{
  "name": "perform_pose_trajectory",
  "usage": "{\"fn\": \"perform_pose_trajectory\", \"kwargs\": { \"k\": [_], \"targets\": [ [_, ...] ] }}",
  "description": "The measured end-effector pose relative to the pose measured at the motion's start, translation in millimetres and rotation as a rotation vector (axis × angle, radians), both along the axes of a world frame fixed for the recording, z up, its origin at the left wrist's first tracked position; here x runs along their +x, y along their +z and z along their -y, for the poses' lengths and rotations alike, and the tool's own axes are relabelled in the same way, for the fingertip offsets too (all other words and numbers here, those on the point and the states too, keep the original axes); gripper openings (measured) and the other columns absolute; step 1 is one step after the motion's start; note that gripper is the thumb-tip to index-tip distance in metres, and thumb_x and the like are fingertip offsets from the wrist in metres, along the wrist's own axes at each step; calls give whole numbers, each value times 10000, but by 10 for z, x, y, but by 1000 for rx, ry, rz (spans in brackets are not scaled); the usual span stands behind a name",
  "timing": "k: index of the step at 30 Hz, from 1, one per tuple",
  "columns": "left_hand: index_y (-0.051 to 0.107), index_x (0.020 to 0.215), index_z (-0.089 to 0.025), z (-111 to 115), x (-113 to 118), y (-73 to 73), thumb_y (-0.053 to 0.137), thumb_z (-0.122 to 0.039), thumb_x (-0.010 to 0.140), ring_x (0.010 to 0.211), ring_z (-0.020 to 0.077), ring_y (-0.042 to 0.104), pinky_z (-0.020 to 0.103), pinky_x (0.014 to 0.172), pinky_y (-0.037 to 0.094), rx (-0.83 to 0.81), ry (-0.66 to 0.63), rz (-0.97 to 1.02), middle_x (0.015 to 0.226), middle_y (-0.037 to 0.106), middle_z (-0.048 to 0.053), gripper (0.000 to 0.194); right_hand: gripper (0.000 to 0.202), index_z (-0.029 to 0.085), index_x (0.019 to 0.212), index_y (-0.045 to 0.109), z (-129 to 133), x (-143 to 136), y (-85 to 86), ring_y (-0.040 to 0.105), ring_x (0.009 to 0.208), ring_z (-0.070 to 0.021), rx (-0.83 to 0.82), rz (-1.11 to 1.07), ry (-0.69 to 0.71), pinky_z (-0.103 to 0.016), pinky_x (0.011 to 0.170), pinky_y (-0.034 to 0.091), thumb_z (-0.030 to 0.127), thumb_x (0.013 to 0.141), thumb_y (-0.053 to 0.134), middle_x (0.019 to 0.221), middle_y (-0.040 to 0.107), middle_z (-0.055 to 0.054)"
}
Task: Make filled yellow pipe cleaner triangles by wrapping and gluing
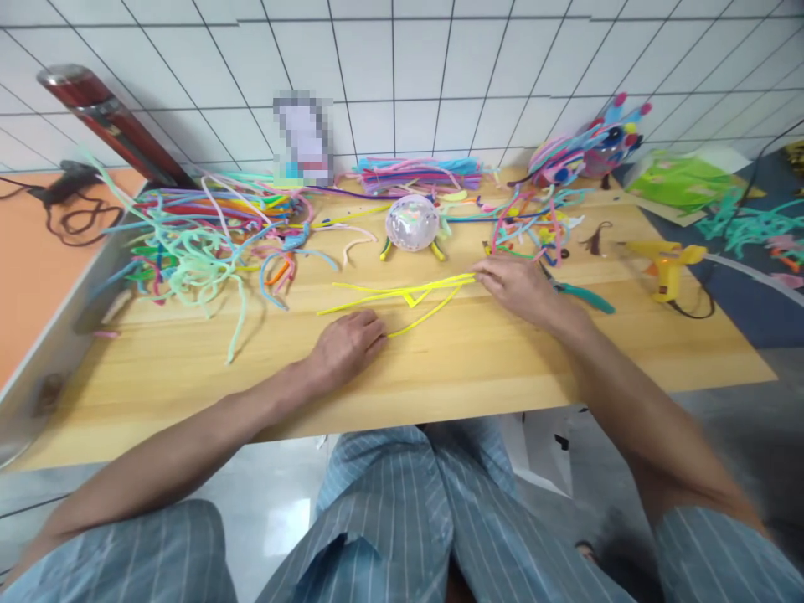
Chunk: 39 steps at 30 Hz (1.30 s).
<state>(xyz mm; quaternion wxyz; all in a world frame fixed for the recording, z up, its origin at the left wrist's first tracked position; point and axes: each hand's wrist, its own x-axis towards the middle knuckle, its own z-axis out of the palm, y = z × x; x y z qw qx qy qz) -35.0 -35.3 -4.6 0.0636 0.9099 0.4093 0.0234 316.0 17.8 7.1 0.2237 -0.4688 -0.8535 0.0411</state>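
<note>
Several yellow pipe cleaners [402, 293] lie across the middle of the wooden table, one bent into a small V. Their right ends meet in the closed fingers of my right hand [512, 286]. My left hand [352, 347] rests nearer the table's front edge, fingers closed on the lower end of one yellow strand. Just beyond the strands sits a clear, shiny ball [412, 224], with yellow-and-dark handle-like pieces sticking out beneath it. A tool with a teal handle [587, 296] lies beside my right wrist, its front part hidden behind the hand.
Mint-green pipe cleaners [198, 268] and mixed coloured ones heap up on the left. Another bundle [418, 174] lies by the tiled wall, near a leaning phone [305, 138]. At right are a yellow glue gun [669, 264] and a green packet [684, 186]. A dark red cylinder [119, 126] leans at back left.
</note>
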Motion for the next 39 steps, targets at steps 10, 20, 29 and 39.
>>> {"fn": "perform_pose_trajectory", "kwargs": {
  "k": [10, 20, 29, 39],
  "targets": [
    [737, 979, -151, -10, -52, -117, 469, -265, 1093, 915, 262, 677, 415, 883, 578, 145, -93, 130, 974, 745, 129, 312, 280, 180, 1048, 784, -250, -200, -69, 698, 985, -281, -30, 123, -11, -384, 895, 503, 197, 993, 510, 1028, 800, -140],
    [710, 1107, -185, -60, -113, -43, 472, -283, 1084, 1020, 253, 722, 383, 905, 589, 141, -23, 227, 1182, 738, 140, 258, 266, 199, 1101, 766, -246, -83, -179, 650, 1106, -346, 107, 64, -206, -500, 995, 485, 196, 983, 527, 1127, 764, -157],
    [701, 1098, -199, -392, -77, 64, 474, -284, 1059, 951, 259, 722, 335, 702, 533, 45, 196, -53, 1130, 699, 116, 246, 244, 190, 1061, 771, -96, -430, -219, 664, 1059, -294, -19, 91, 36, -445, 992, 471, 248, 1032, 535, 1069, 775, -134],
    [696, 990, -180, -418, 228, 280, 484, -239, 1048, 908, 254, 684, 345, 741, 510, 181, 89, 99, 984, 701, 113, 228, 423, 147, 1380, 640, 133, -679, 54, 642, 1248, -341, 75, -38, 148, -474, 1084, 468, 377, 1025, 624, 1329, 732, -185]
  ]
}}
